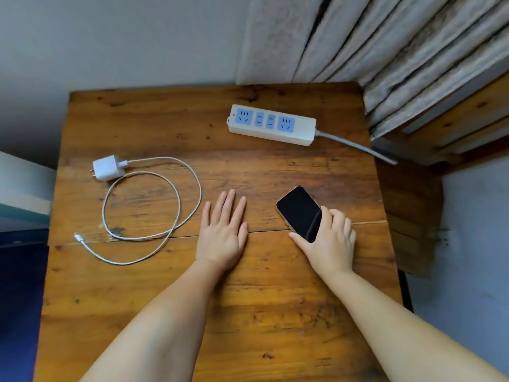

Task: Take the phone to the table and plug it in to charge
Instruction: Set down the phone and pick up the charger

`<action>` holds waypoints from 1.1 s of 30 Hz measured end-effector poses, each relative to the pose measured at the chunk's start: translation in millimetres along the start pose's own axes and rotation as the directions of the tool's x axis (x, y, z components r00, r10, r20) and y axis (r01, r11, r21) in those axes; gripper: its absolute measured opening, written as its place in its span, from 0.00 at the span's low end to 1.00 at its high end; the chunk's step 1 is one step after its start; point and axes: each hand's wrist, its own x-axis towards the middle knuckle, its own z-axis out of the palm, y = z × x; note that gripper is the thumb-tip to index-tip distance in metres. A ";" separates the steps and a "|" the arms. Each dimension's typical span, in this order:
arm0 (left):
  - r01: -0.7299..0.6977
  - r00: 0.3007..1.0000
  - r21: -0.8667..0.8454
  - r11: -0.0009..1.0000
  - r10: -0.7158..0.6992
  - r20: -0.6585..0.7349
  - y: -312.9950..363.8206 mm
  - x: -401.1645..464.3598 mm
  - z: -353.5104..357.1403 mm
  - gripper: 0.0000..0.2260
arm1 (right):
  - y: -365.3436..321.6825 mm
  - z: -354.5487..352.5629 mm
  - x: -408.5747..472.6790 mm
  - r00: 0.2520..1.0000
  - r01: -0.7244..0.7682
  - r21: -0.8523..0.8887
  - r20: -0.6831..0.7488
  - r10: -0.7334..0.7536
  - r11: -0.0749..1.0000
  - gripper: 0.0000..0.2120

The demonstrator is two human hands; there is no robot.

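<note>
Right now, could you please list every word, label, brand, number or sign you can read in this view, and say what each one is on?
None can be read.
Power strip: no printed words or numbers show; only a small red dot near its left end.
Charger plug: plain white, no text visible.
Phone, in the right hand: screen dark, nothing displayed.
Wooden table: no labels.

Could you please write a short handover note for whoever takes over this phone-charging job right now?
Left hand: flat on the table, empty.
Right hand: grip on the phone's near end, screen up and dark, at the table.
Charger lies unplugged at far left, cable coiled, free connector near the left edge.
Power strip at the back, sockets vacant.
Done: phone brought over. Left: plug in charger, connect phone.
</note>
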 end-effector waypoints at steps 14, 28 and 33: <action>-0.010 0.995 -0.351 0.936 -0.026 -0.098 -31.6 -14.4 -60.0 0.17 | -118.2 -24.4 40.2 0.978 0.208 0.161 -0.055 -0.201 0.965 0.26; 0.868 0.322 -0.425 0.254 -0.942 0.094 -172.1 -91.8 -54.4 0.15 | -368.6 33.5 62.9 0.630 0.734 0.085 0.285 -0.723 0.674 0.32; 0.847 0.381 -0.417 0.329 -0.923 0.045 -177.1 -79.7 -55.8 0.06 | -364.4 33.4 68.8 0.645 0.699 0.113 0.325 -0.691 0.706 0.24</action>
